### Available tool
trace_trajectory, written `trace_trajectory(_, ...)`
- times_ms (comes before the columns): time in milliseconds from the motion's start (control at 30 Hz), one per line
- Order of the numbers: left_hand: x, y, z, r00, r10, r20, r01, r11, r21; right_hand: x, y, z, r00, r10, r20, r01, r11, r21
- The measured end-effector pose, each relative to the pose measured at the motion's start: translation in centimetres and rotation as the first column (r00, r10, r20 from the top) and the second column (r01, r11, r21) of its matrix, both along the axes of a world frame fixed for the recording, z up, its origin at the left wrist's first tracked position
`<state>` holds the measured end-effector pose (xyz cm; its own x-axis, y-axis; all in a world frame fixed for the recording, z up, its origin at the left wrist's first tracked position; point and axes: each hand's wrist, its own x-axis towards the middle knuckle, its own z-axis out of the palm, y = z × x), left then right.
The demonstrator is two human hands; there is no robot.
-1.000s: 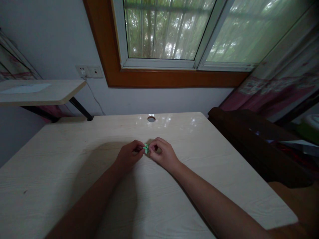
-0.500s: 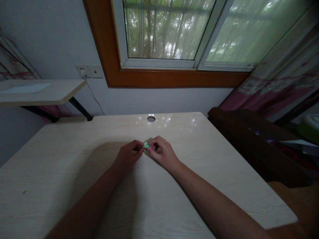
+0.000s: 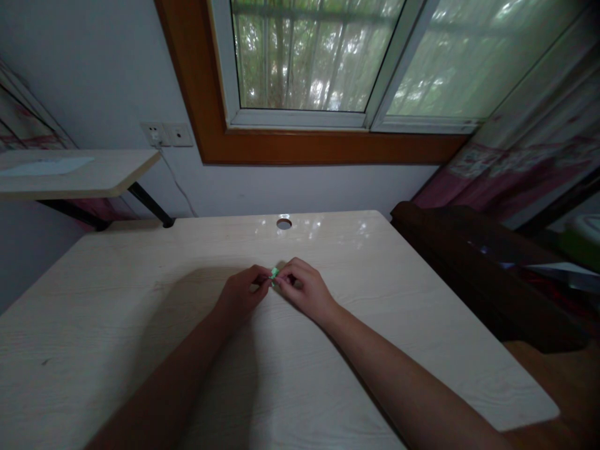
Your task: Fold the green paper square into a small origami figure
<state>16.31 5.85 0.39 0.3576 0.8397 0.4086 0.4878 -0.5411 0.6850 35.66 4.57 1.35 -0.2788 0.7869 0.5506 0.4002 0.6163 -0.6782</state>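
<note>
A small light-green folded piece [image 3: 274,273], which looks like paper, is pinched between my two hands above the middle of the desk. My left hand [image 3: 241,290] grips its left side with thumb and forefinger. From the right, my right hand [image 3: 304,284] closes thumb and fingertips on the other side. Fingertips cover most of the piece, so its full shape is hidden. Both forearms reach in from the bottom of the view, over the pale wood-grain desk [image 3: 398,350].
A round cable hole [image 3: 284,224] lies near the desk's back edge. At the left stands a raised shelf [image 3: 112,178] on black legs. A dark wooden piece of furniture [image 3: 469,269] borders the right side. Behind are a window [image 3: 319,69] and a wall socket [image 3: 166,134].
My right fingers have moved slightly left, closer to my left fingertips, and less of the green piece shows between them. My left hand has stayed nearly still.
</note>
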Motion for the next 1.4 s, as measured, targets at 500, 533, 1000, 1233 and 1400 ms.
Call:
trace_trajectory(500, -0.1, -0.2, 0.6, 1.0, 0.027, 0.01, -0.027, 1.0, 0.0, 0.2, 0.2, -0.1, 0.993, -0.094, -0.073, 0.094, 0.996, -0.005)
trace_trajectory(533, -0.1, -0.2, 0.6, 1.0, 0.028, 0.015, -0.028, 1.0, 0.0, 0.2, 0.2, -0.1, 0.992, -0.091, -0.085, 0.091, 0.996, -0.005)
trace_trajectory(1000, 0.0, -0.2, 0.6, 1.0, 0.021, -0.02, -0.02, 1.0, 0.017, 0.0, 0.5, -1.2, 0.975, -0.114, -0.189, 0.079, 0.98, -0.183)
trace_trajectory(1233, -0.1, 0.0, 0.3, 1.0, 0.007, 0.0, -0.007, 0.998, 0.057, 0.1, 0.8, -1.5, 0.972, -0.018, -0.233, -0.032, 0.978, -0.208)
trace_trajectory(1400, 0.0, 0.0, 0.1, 0.999, -0.018, 0.032, 0.017, 1.0, 0.016, 0.2, 0.8, -1.2, 0.965, -0.011, -0.261, -0.034, 0.986, -0.166)
